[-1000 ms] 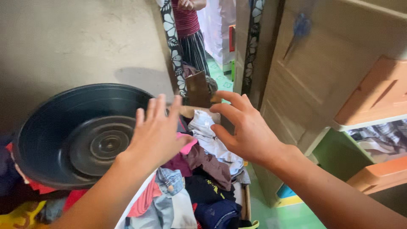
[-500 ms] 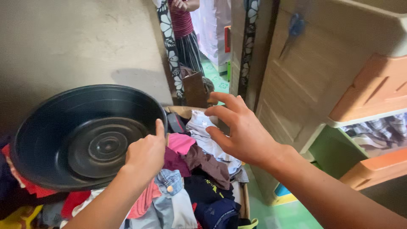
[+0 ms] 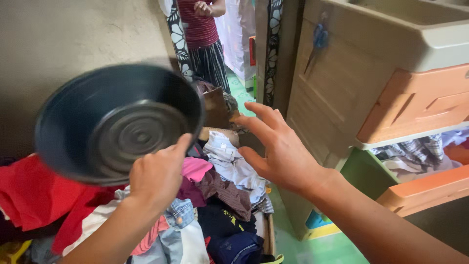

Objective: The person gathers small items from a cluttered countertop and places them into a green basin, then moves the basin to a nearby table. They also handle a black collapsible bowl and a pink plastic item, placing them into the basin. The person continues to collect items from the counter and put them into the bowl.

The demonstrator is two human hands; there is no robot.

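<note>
1. Bare grey plaster wall (image 3: 73, 34) backs a heap of mixed clothes (image 3: 220, 195), with a tan cabinet (image 3: 342, 88) standing to the right
2. Tilted above the heap on the left, the dark round basin (image 3: 117, 122) shows its ribbed inside and looks blurred
3. Gripping the basin's lower right rim, the left hand (image 3: 156, 178) is closed with the thumb up against the edge
4. Spread wide and holding nothing, the right hand (image 3: 281, 149) hovers over a pale blue shirt (image 3: 232, 164)
5. Red cloth (image 3: 34, 195) lies under the basin
6. Orange drawers (image 3: 420, 105) sit at the far right
7. Another person in a striped skirt (image 3: 210, 61) stands in the doorway beyond
</note>
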